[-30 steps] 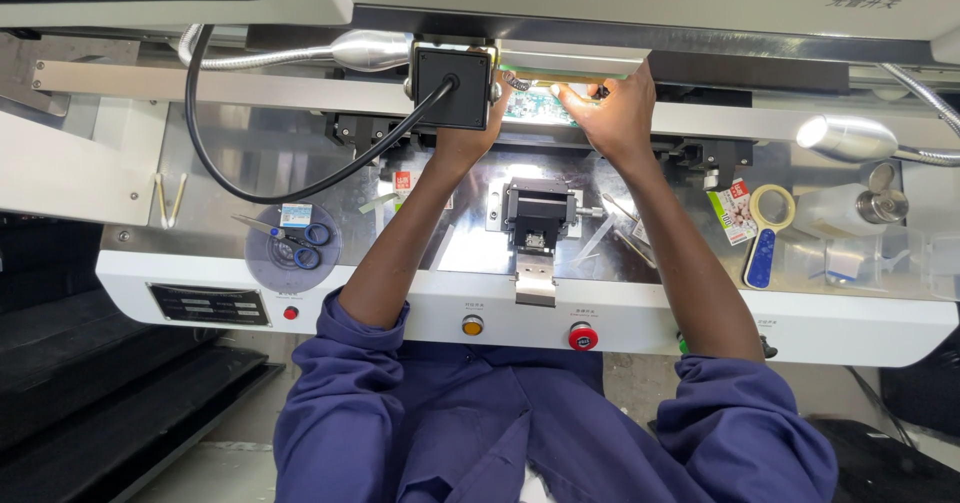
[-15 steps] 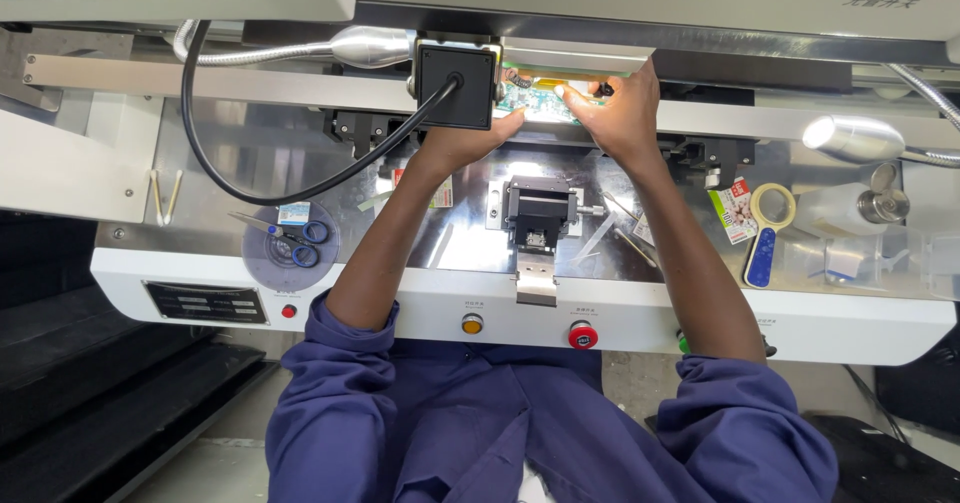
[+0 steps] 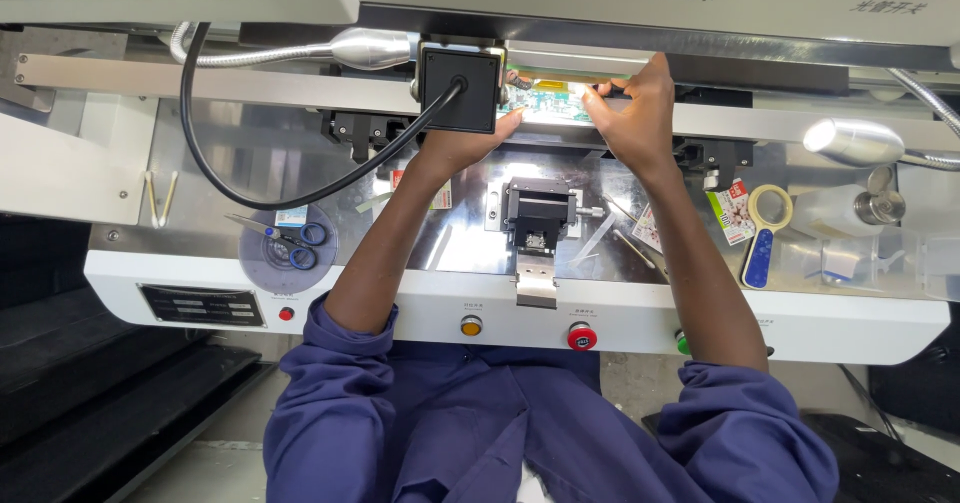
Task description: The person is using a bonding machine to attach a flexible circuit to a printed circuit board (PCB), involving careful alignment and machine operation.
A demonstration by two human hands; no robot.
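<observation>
My left hand (image 3: pixel 468 143) steadies the near-left edge of the small green circuit board (image 3: pixel 550 103) | my right hand (image 3: pixel 635 113) pinches its right end | board sits far-centre under the lit rail, level for seating.

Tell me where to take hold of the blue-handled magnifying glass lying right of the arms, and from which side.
Take the magnifying glass by its blue handle, coming from above on the near, front-panel side. It lies flat on the metal deck with the handle pointing toward the person and nothing over it. The yellow-rimmed lens end sits beside a small printed packet, so a grip there is likely more cramped.
</observation>
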